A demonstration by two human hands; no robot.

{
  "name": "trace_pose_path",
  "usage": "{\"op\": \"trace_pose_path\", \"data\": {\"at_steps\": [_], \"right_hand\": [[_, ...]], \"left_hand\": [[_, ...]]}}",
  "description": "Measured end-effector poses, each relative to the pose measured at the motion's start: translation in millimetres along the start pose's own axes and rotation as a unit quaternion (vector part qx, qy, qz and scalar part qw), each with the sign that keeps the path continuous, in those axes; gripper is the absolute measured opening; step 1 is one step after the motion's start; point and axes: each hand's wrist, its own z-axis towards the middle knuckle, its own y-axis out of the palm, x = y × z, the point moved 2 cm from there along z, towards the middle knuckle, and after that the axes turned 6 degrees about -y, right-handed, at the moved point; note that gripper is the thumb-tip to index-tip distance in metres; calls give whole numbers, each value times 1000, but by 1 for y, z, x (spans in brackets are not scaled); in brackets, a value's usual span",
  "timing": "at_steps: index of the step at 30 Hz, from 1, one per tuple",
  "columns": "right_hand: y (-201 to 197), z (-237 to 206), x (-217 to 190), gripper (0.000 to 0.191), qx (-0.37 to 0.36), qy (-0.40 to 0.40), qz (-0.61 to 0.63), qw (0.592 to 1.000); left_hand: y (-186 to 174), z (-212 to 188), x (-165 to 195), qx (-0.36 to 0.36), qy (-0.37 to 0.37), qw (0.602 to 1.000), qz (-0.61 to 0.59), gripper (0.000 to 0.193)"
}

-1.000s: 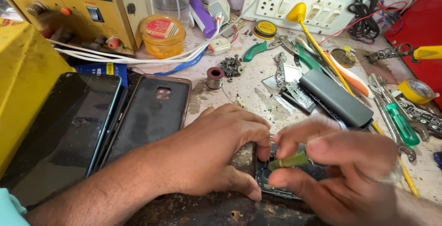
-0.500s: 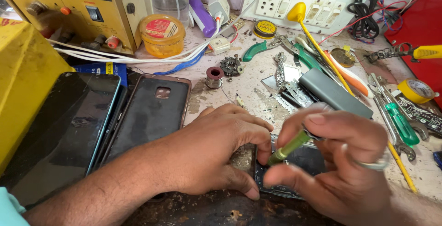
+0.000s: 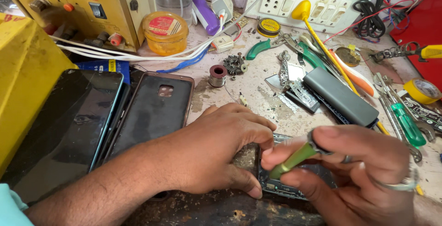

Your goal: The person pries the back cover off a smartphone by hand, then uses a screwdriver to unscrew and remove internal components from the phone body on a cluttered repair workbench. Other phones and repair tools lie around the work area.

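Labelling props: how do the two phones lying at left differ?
The glass-front phone lies screen up, glossy, with a pale teal edge; the cased phone lies back up, matte, with a brownish rim and a camera cutout. The glass-front phone sits beside the yellow box, the cased phone nearer the left hand. Both are dark, flat and untouched.

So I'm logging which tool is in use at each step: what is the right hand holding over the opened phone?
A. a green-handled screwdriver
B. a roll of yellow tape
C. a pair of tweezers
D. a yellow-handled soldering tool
A: the right hand grips a green-handled screwdriver, tip down on the opened phone, which the left hand steadies.
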Motion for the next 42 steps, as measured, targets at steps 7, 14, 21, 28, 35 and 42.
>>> {"op": "trace_pose_path", "data": {"at_steps": [7, 14, 21, 28, 35, 42], "right_hand": [[-5, 0, 9, 68, -18, -2, 45, 999], [-5, 8, 8, 78, -23, -37, -18, 999], [-4, 8, -1, 60, -83, 8, 84, 993], [-2, 22, -15, 55, -73, 31, 103, 991], [3, 34, -14, 62, -44, 4, 65, 997], [0, 31, -14, 64, -61, -6, 52, 997]], "left_hand": [[0, 0, 0, -6, -4, 1000, 2, 60], [0, 0, 1, -23, 5, 1000, -21, 43], [1, 1, 3, -16, -2, 1000, -16, 45], [1, 0, 3, -3, 8, 1000, -9, 51], [1, 0, 2, -4, 15, 1000, -15, 50], [-1, 2, 5, -55, -81, 995, -4, 50]]}}
